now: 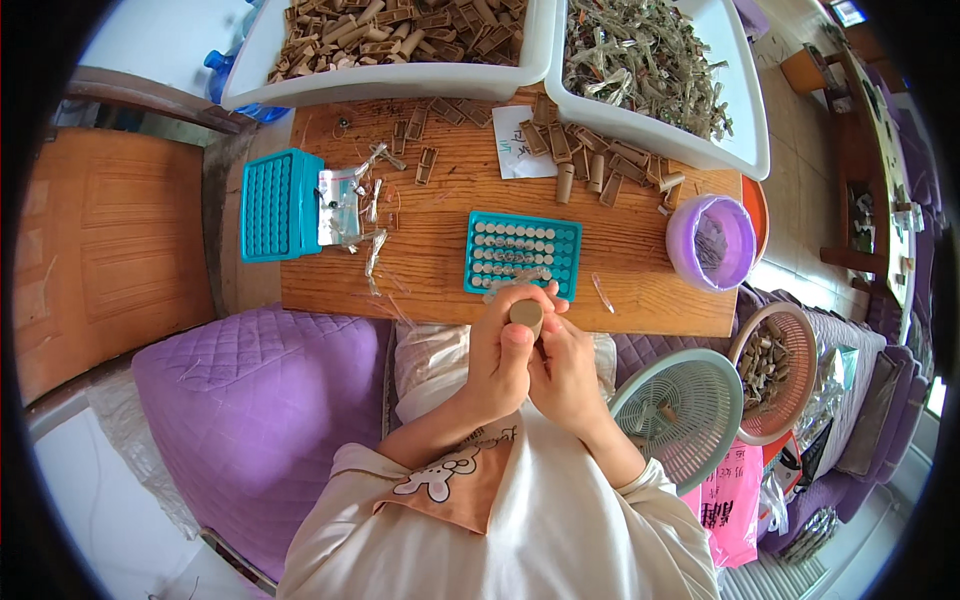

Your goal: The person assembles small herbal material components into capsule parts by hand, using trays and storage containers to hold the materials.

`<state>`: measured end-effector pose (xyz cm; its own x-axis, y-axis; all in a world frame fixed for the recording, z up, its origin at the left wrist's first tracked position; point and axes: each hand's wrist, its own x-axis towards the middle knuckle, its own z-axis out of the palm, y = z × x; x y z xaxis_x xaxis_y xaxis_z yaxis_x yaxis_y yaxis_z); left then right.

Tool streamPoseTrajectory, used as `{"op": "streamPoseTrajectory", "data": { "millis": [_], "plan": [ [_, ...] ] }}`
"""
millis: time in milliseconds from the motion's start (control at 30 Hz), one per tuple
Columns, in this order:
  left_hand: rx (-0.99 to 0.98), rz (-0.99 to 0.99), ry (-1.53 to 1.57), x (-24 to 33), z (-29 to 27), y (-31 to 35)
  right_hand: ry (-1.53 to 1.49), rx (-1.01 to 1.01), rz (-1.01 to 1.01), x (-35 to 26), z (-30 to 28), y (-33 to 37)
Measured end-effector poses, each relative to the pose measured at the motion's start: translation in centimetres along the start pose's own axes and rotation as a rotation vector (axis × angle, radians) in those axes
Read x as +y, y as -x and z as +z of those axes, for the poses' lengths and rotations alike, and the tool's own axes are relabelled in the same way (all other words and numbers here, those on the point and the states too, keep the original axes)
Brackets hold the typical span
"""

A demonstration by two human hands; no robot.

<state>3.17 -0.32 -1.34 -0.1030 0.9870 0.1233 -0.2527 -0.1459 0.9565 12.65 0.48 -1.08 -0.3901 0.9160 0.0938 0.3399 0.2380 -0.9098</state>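
My left hand [497,362] and my right hand [568,368] are closed together in front of my chest, around a tan plastic tube [527,316]. Its round flat end points up between the thumbs; the rest is hidden by my fingers. Just past my fingertips lies a teal tray [568,255] with rows of round holes. Small white round pieces [512,232] fill most of its columns, while the right columns show bare teal. Something clear shows at the tray's near edge, partly covered by my fingers.
Two white bins at the back hold tan plastic shells [400,40] and clear plastic parts [640,70]. Loose shells [610,165] lie before them. Left is a teal rack [275,205] with clear parts beside it. Right are a purple tub [685,240], a green basket [655,400] and a pink basket [800,325].
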Motion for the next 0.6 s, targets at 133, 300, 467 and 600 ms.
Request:
{"op": "streamPoseTrajectory", "data": {
  "millis": [133, 300, 467, 600],
  "plan": [
    [-0.001, -0.124, 0.14, -0.5, 0.1, -0.3, -0.018, 0.012, 0.053, 0.5, -0.8, -0.3],
    [0.158, -0.269, 0.448, -0.1, -1.0, -1.4, 0.012, -0.019, 0.149, 0.9, -7.8, -1.9],
    [0.116, -0.369, 0.452, -0.1, -3.0, -1.6, 0.549, 0.307, 0.4, 4.2, -15.0, -4.3],
    [0.095, -0.405, 0.457, -0.7, -3.0, -1.3, 0.88, 0.209, 0.292, 6.9, -16.6, -4.9]
  ]
}}
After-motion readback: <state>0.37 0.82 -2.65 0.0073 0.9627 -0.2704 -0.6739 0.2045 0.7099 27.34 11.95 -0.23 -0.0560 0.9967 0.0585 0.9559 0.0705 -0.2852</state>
